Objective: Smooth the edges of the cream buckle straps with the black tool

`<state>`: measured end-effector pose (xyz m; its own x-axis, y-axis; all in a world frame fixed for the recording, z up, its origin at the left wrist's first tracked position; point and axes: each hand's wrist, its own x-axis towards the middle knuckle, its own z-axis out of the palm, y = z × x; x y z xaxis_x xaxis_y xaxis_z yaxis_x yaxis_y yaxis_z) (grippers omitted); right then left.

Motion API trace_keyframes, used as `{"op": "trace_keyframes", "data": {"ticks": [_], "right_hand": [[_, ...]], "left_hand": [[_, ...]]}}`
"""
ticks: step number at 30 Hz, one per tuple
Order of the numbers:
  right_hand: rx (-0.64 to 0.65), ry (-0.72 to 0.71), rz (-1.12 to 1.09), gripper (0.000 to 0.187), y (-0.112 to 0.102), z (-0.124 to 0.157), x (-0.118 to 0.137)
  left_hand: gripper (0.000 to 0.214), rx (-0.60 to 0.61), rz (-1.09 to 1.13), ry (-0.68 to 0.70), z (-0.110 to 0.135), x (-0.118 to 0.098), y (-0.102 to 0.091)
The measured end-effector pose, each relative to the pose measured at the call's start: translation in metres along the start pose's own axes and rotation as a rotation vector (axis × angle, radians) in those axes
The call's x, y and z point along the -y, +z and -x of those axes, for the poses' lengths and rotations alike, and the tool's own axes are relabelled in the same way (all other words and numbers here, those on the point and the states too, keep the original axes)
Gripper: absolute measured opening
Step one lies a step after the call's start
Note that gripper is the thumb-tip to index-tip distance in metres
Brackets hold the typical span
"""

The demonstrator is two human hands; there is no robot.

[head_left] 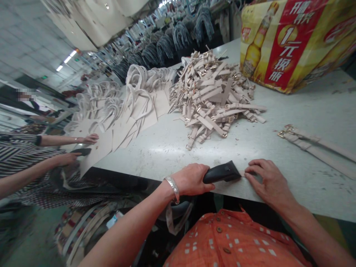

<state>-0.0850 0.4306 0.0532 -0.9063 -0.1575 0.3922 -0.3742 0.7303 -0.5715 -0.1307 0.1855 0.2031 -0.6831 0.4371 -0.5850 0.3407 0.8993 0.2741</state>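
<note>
My left hand, with a silver bracelet at the wrist, is wrapped round a black clipper-shaped tool. The wide end of that tool points right, over the front part of the white table. My right hand pinches the end of a thin beige strap against the tool's tip. Most of this strap is hidden by the tool and my fingers. Beyond my hands lies a large heap of beige buckled straps. Two more buckled straps lie to the right of my right hand.
Beige bag pieces with looped handles are stacked along the table's left side. There a co-worker's hands handle one piece with a similar black tool. A yellow and red beer carton stands at the back right. The table's front edge runs close to my body.
</note>
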Motion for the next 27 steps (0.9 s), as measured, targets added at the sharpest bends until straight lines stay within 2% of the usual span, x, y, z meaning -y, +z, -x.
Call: {"op": "trace_keyframes", "data": {"ticks": [8,14,20,22,25,26,27], "right_hand": [[-0.028,0.008,0.024,0.012,0.0,0.001,0.002],[-0.019,0.042,0.007,0.014,0.0,0.001,0.002],[0.055,0.099,0.008,0.018,0.003,-0.015,0.014],[-0.025,0.101,0.017,0.018,0.002,-0.018,0.026],[-0.254,-0.016,-0.06,0.01,0.003,-0.012,0.048],[-0.266,-0.095,-0.1,0.011,0.005,-0.008,0.055],[-0.216,-0.182,-0.133,0.015,0.008,-0.003,0.061]], "left_hand": [[0.031,0.015,0.051,0.075,-0.014,-0.005,0.0],[0.03,-0.035,0.153,-0.019,-0.002,0.01,-0.004],[0.035,0.038,0.263,-0.037,0.004,0.023,0.003],[0.035,0.042,0.292,-0.027,0.001,0.023,0.007],[0.036,0.039,0.327,0.007,-0.007,0.021,0.01],[0.037,0.042,0.338,0.018,-0.009,0.02,0.011],[0.037,0.049,0.349,0.026,-0.012,0.02,0.01]]}}
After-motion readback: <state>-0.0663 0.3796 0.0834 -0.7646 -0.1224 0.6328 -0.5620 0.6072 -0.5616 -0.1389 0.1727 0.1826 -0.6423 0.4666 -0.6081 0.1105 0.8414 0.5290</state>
